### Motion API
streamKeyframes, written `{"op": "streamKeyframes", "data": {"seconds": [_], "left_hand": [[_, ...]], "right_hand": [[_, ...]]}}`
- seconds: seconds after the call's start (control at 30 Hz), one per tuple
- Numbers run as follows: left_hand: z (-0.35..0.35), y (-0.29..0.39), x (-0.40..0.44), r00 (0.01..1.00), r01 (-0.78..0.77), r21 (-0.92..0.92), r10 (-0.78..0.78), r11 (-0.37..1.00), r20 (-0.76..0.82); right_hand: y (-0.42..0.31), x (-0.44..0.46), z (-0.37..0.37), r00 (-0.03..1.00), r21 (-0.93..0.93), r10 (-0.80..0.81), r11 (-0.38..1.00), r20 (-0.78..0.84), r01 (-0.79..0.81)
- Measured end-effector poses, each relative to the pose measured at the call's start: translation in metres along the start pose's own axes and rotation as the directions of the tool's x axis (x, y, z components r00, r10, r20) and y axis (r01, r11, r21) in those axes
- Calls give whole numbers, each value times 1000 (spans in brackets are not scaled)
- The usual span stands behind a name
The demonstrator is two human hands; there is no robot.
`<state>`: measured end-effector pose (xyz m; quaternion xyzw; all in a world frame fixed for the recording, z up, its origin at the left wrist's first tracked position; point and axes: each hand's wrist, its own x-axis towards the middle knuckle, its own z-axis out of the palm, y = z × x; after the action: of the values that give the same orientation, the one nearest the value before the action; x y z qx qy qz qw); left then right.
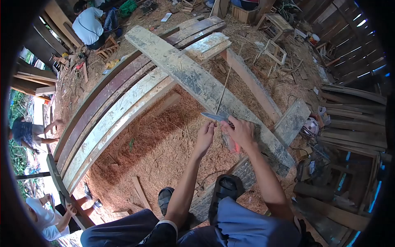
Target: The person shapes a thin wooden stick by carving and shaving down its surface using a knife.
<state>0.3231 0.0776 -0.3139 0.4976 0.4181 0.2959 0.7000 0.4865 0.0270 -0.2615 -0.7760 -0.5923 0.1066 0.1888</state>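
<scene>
My right hand (242, 131) is closed on the handle of a knife (214, 116), whose blade points left. Just left of it, my left hand (205, 133) has its fingers pinched near a thin stick (223, 91) that rises past the blade over the plank; whether the fingers grip its lower end is hard to see. Beneath the blade and stick runs a long grey wooden plank (177, 61), slanting from upper left to lower right. A red and clear item (234, 145), too unclear to name, shows below my right hand.
Curved boards (127, 101) lie stacked at the left, under the plank. Wood shavings (152, 164) cover the ground. One person crouches (88, 26) at the upper left; two others are at the left edge. Stacked timber (354, 119) and a power tool (311, 125) are at right.
</scene>
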Motion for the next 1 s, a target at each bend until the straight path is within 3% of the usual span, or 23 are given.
{"op": "streamKeyframes", "data": {"seconds": [0.23,0.43,0.53,0.63,0.73,0.83,1.0], "left_hand": [[10,-5,11,988,-137,129,144,982,-46],[12,-9,6,983,-165,173,177,971,-56],[12,-13,4,997,-22,144,32,989,-70],[12,-20,-3,993,-78,142,90,987,-76],[12,-20,-11,997,-64,58,65,996,-30],[13,9,-44,983,176,-201,-181,964,-11],[5,5,-46,971,237,-234,-238,943,25]], "right_hand": [[-3,4,-6,999,-30,-19,999,38,20],[-6,3,-2,1000,-12,-11,1000,-10,11],[-8,2,0,1000,-60,-8,998,-21,7],[-7,2,4,998,-112,-21,994,-64,13],[-7,5,2,998,2,23,1000,-65,-23],[-5,9,9,998,-64,49,997,-29,-51],[-5,1,12,997,-112,-32,993,-67,24]]}}
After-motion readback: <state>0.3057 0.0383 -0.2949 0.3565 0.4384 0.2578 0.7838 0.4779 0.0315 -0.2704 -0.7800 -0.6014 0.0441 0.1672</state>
